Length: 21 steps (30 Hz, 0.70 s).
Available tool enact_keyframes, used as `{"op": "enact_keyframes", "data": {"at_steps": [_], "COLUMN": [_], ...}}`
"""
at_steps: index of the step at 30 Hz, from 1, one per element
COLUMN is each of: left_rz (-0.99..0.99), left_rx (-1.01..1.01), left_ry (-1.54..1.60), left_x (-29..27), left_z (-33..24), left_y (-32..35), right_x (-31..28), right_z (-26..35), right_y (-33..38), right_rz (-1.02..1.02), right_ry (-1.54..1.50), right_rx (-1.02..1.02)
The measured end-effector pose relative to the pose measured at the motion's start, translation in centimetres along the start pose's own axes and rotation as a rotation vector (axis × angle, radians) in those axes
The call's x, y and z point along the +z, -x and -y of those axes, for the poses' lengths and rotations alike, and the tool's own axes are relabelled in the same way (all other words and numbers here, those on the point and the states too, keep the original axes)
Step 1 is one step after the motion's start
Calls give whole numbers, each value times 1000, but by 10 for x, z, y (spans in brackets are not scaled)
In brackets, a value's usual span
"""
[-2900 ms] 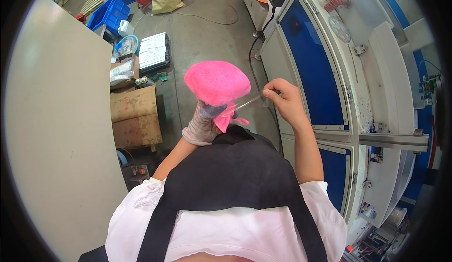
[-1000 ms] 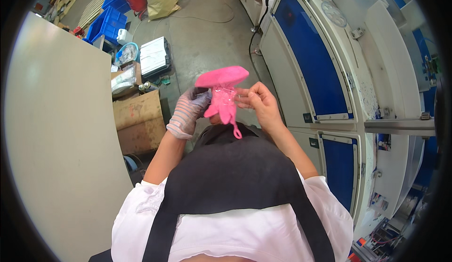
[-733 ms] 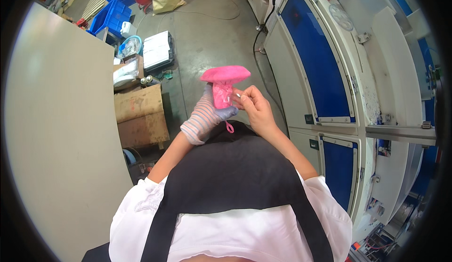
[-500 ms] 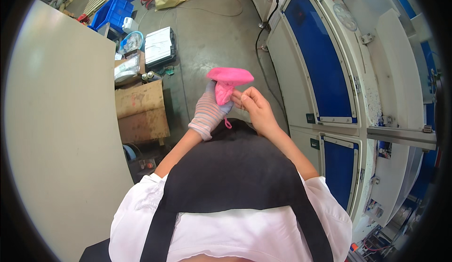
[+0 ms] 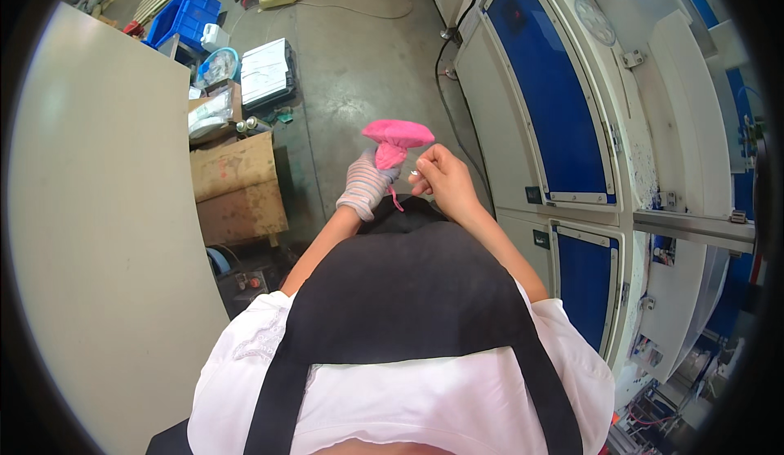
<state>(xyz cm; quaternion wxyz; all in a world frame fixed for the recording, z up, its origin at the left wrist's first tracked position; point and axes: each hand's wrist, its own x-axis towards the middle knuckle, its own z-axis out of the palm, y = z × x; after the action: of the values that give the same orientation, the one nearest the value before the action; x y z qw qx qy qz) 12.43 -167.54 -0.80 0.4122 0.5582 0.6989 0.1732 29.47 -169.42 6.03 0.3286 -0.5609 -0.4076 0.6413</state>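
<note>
My left hand (image 5: pixel 367 179), in a striped knit glove with greyish fingers, grips a bright pink cloth (image 5: pixel 398 133) by its narrow, gathered lower part. The cloth spreads wide at the top, and a thin pink loop hangs below the glove. Just to the right, my bare right hand (image 5: pixel 442 176) is held apart from the cloth with thumb and fingers pinched. A tiny shiny bit shows at its fingertips, too small to name. Both hands are held out in front of my black apron (image 5: pixel 408 292).
A pale panel (image 5: pixel 106 194) rises close on my left. White machine cabinets with blue doors (image 5: pixel 563 87) line the right side, a black cable (image 5: pixel 441 87) beside them. Ahead left on the floor are cardboard (image 5: pixel 237 189), a black-and-white case (image 5: pixel 267 71) and blue crates (image 5: pixel 186 15).
My right hand has drawn away from the pink cloth to the right, leaving a small gap. The cloth has turned slightly in my left hand. The whole view has shifted a little.
</note>
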Motion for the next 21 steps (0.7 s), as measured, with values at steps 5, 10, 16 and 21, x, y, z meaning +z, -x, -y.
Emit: {"op": "enact_keyframes", "data": {"at_steps": [5, 10, 16, 21], "left_rz": [29, 141, 266, 375], "left_rx": [-67, -90, -389, -322], "left_ry": [236, 744, 1061, 1134], "left_x": [14, 19, 2, -6], "left_z": [15, 17, -20, -30], "left_y": [-6, -2, 17, 27], "right_x": [-6, -19, -32, -41], "right_z": [-15, -27, -41, -43], "right_y": [-2, -3, -10, -14], "right_rz": [-16, -60, -92, -83], "right_ry": [37, 29, -18, -19], "right_rx": [-13, 54, 20, 22]}}
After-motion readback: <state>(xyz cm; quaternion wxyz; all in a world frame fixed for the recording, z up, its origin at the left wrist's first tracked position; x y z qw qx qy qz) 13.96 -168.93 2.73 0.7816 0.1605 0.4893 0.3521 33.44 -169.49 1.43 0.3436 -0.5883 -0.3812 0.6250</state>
